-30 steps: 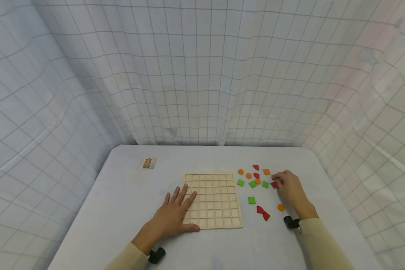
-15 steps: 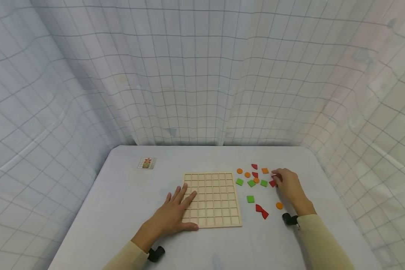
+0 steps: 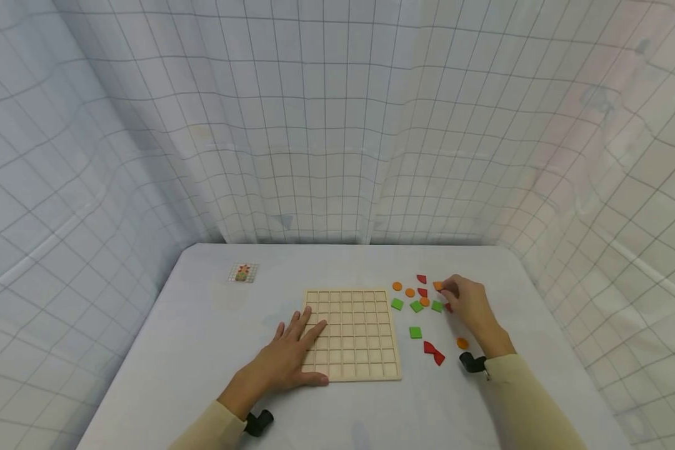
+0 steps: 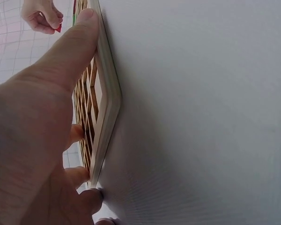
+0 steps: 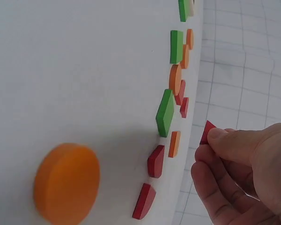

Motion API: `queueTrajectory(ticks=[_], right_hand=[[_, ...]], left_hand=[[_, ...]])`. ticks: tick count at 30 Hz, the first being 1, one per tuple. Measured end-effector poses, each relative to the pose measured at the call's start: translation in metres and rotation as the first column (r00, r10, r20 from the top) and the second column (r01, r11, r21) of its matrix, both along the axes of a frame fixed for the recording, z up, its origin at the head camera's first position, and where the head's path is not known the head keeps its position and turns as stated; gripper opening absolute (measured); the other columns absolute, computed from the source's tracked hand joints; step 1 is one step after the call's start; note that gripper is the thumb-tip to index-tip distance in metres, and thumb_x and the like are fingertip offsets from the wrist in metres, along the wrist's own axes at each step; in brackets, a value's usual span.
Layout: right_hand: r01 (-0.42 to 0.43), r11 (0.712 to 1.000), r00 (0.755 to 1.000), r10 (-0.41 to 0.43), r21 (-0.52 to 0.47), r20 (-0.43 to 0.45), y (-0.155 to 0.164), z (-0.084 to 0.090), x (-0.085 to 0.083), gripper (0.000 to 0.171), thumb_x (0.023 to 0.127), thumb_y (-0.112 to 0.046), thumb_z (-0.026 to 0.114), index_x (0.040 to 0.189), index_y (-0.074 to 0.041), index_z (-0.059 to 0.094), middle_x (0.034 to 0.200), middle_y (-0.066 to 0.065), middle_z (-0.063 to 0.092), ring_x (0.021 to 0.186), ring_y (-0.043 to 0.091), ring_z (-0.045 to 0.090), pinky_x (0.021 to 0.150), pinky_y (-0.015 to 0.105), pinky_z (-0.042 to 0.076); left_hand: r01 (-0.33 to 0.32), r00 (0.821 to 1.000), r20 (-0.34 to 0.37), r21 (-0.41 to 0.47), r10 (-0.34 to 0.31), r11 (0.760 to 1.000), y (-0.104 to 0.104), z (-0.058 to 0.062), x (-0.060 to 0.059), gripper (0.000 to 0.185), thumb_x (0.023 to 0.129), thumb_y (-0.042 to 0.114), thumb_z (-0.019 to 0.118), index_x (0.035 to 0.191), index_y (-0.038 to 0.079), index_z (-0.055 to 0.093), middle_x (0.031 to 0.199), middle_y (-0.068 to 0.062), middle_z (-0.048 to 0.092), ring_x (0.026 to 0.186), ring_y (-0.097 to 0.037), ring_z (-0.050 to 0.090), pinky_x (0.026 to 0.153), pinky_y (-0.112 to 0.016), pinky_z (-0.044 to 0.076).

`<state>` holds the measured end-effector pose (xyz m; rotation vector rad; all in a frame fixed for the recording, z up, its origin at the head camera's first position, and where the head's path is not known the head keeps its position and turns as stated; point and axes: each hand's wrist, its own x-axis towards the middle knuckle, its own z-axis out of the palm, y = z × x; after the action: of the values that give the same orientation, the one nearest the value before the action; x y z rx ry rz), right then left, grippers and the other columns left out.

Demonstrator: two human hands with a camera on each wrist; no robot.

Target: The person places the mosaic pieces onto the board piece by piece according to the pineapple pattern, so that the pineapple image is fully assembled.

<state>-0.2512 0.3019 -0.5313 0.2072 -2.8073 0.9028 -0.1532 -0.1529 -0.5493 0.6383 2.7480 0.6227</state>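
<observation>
My left hand (image 3: 281, 359) lies with spread fingers on the left side of a wooden grid board (image 3: 355, 337). In the left wrist view, its thumb (image 4: 75, 49) presses along the board's near edge. My right hand (image 3: 474, 309) pinches a small red piece (image 5: 207, 132) between thumb and forefinger, above the table. Only a pointed corner of that piece shows; the fingers hide the remainder. Below and beside this hand lie an orange square (image 5: 174, 144), a green square (image 5: 165, 113) and two red pieces (image 5: 155, 161).
Orange discs (image 3: 397, 286), green squares (image 3: 415, 332) and red quarter-circle pieces (image 3: 429, 347) are scattered right of the board. A card with a coloured pattern (image 3: 243, 272) lies at the table's far left. Gridded white curtains (image 3: 315, 156) surround the back and sides.
My right hand has moved left and slightly away from me, lifting a red piece from the right of the scattered pieces. My left hand stays on the board.
</observation>
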Motion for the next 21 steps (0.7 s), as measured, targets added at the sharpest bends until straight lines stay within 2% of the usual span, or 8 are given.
queueTrajectory(ticks=[7, 13, 21], right_hand=[[-0.042, 0.999, 0.999, 0.042, -0.009, -0.020, -0.023, 0.006, -0.001, 0.014, 0.106, -0.003, 0.084, 0.120, 0.000, 0.084, 0.111, 0.016, 0.088, 0.094, 0.026, 0.076, 0.089, 0.044, 0.070], [-0.091, 0.995, 0.996, 0.090, -0.033, -0.015, -0.042, 0.008, -0.005, 0.011, 0.105, -0.002, 0.085, 0.116, -0.002, 0.084, 0.111, 0.014, 0.088, 0.096, 0.026, 0.078, 0.091, 0.048, 0.070], [-0.139, 0.987, 0.990, 0.140, -0.080, 0.003, -0.070, 0.007, -0.008, 0.009, 0.105, -0.008, 0.086, 0.114, -0.006, 0.087, 0.111, 0.010, 0.090, 0.096, 0.022, 0.083, 0.084, 0.031, 0.065]], left_hand=[[-0.002, 1.000, 0.004, 0.016, 0.002, 1.000, 0.002, 0.003, 0.001, 0.124, 0.090, 0.074, 0.091, 0.184, 0.015, 0.035, 0.195, -0.029, 0.011, 0.181, -0.056, 0.017, 0.140, -0.082, 0.023], [0.000, 1.000, -0.008, 0.034, 0.000, 0.999, 0.003, 0.006, 0.003, 0.124, 0.090, 0.072, 0.093, 0.183, 0.013, 0.037, 0.194, -0.031, 0.013, 0.180, -0.056, 0.020, 0.141, -0.077, 0.027], [0.005, 1.000, -0.027, 0.033, -0.004, 0.999, 0.006, 0.003, 0.005, 0.125, 0.090, 0.075, 0.091, 0.183, 0.012, 0.037, 0.193, -0.033, 0.013, 0.180, -0.055, 0.021, 0.141, -0.075, 0.030]])
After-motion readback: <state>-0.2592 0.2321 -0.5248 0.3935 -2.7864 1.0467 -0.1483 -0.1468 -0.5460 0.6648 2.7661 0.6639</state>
